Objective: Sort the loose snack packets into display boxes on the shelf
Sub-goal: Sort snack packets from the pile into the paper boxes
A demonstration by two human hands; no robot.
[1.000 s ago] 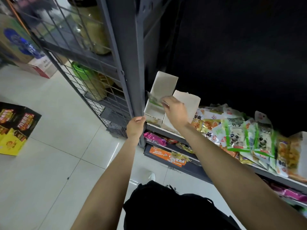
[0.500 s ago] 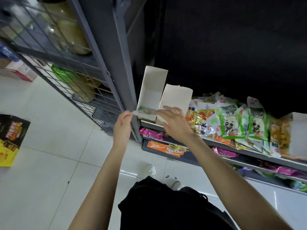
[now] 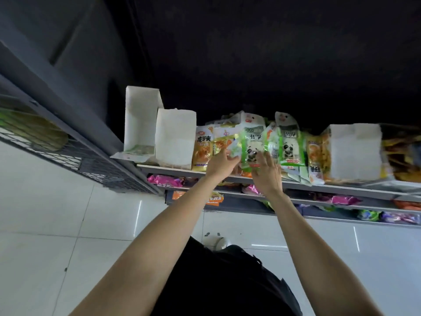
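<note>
At the shelf edge, left hand pinches a small packet, right hand spread wide on the leaning panda packets; judged risk: pulling one tips the row off, far from the boxes.

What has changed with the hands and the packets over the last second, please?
Both hands moved right, away from the open display box. The right hand let go of the packet it had put there and now reaches the panda packet; the left hand left the shelf post and pinches a small greenish packet. The boxes stayed put.
</note>
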